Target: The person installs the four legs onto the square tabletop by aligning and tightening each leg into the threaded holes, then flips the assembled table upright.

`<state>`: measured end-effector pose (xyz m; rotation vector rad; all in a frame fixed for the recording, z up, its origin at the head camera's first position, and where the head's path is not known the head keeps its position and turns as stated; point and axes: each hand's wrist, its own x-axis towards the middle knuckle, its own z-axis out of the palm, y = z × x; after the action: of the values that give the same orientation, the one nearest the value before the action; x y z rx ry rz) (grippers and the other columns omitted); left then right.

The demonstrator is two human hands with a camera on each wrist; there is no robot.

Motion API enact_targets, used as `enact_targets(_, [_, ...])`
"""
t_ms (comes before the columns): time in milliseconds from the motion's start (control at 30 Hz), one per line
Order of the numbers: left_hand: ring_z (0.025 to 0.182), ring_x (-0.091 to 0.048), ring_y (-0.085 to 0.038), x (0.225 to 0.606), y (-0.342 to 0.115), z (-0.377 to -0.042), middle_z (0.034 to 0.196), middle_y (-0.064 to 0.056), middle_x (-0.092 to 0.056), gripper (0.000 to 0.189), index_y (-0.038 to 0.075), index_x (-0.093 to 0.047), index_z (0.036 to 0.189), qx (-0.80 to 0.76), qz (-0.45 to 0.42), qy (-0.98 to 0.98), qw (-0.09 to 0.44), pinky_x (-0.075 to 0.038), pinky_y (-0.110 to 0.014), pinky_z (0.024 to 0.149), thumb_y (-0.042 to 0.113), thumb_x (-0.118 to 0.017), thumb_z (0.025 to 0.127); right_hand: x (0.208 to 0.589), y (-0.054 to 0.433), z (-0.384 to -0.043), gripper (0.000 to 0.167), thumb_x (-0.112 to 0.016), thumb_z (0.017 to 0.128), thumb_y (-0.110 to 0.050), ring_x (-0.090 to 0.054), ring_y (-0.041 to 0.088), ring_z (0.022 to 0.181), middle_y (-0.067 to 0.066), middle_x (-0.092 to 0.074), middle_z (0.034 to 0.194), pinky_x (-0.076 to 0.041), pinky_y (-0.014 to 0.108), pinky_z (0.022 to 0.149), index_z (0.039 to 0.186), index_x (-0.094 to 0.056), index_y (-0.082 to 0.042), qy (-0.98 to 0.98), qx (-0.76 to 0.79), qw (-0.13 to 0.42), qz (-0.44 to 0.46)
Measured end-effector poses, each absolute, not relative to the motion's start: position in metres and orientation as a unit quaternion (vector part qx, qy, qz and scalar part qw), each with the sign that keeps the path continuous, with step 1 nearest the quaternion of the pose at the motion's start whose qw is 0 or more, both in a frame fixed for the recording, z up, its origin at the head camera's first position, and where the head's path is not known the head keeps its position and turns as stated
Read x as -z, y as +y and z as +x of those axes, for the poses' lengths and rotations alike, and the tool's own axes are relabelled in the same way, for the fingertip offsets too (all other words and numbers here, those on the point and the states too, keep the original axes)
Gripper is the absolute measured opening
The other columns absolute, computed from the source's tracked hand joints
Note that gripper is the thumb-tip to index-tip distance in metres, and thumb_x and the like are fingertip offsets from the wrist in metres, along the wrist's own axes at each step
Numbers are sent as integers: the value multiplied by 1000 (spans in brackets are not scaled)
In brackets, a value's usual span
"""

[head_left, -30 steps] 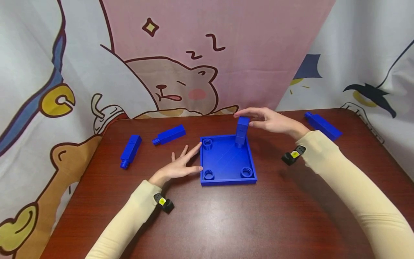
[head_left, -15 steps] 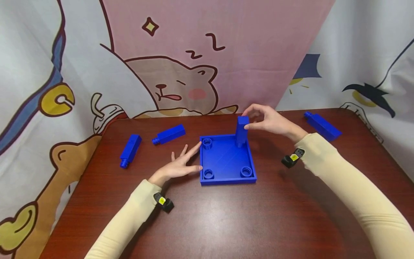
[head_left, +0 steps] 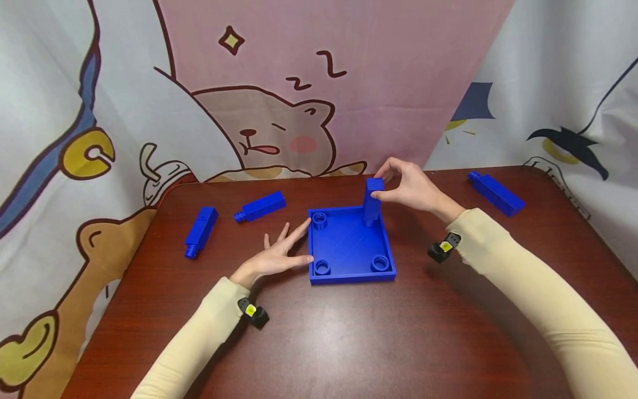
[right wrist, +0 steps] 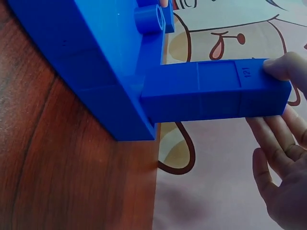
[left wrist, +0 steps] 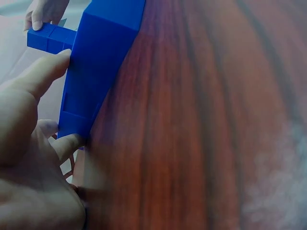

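Note:
A shallow blue square tray (head_left: 344, 246) with round threaded sockets in its corners lies on the table. At its far right corner a blue square leg (head_left: 371, 210) stands upright, its lower end at the corner socket. My right hand (head_left: 413, 185) pinches the leg near its top; in the right wrist view the thumb presses one face of the leg (right wrist: 211, 91) and the fingers lie against another. My left hand (head_left: 274, 257) rests its spread thumb and fingers against the tray's left wall. The left wrist view shows the thumb tip right at the tray's side (left wrist: 98, 62).
Two more blue legs with threaded ends, one nearer (head_left: 201, 233) and one farther (head_left: 261, 207), lie left of the tray. Another blue leg (head_left: 495, 193) lies at the back right. A printed curtain (head_left: 399, 66) hangs behind the brown table (head_left: 339, 343).
My right hand's fingers have drawn in from loosely reaching around the leg's top to pinching it, with the thumb now on its near face. My left hand and the tray have hardly moved.

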<state>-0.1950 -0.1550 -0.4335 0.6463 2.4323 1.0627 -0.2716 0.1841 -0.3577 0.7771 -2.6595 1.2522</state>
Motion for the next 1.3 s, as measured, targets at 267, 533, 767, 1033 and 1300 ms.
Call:
enact_targets(267, [144,17,-27,432,-154,-195,160,7,-11,86,32,-2,156,-374,234,874,205,25,-63,97,43,-60,94,358,184,-270,35,-84,75,-17,-60,24,85,9,-65,91,-46,29,75,99,-62,-3,-878,-407,59,245])
enact_targets(533, [144,17,-27,432,-154,-195,160,7,-11,85,33,0,156,-368,236,875,209,25,-63,98,45,-58,94,361,186,-266,35,-82,78,-18,-59,25,91,11,-64,97,-46,34,78,104,-62,-4,-868,-435,45,236])
enact_targets(767, [143,18,-27,433,-153,-196,160,6,-11,85,34,0,156,-362,236,878,208,25,-63,98,45,-58,94,364,191,-265,35,-78,83,-18,-59,20,93,9,-64,101,-47,31,79,110,-61,-6,-850,-468,27,239])
enact_targets(1033, [143,18,-27,433,-154,-195,160,5,-11,84,34,1,156,-357,232,880,211,24,-63,98,46,-56,95,375,216,-270,25,-61,95,-7,-62,14,91,13,-64,102,-47,19,77,117,-58,3,-823,-510,36,247])
enact_targets(1300, [143,18,-27,432,-153,-195,160,5,-11,85,34,0,156,-356,231,880,212,24,-62,98,46,-57,94,390,247,-269,22,-60,97,-13,-61,13,82,14,-64,98,-47,18,69,115,-59,-1,-869,-452,52,196])
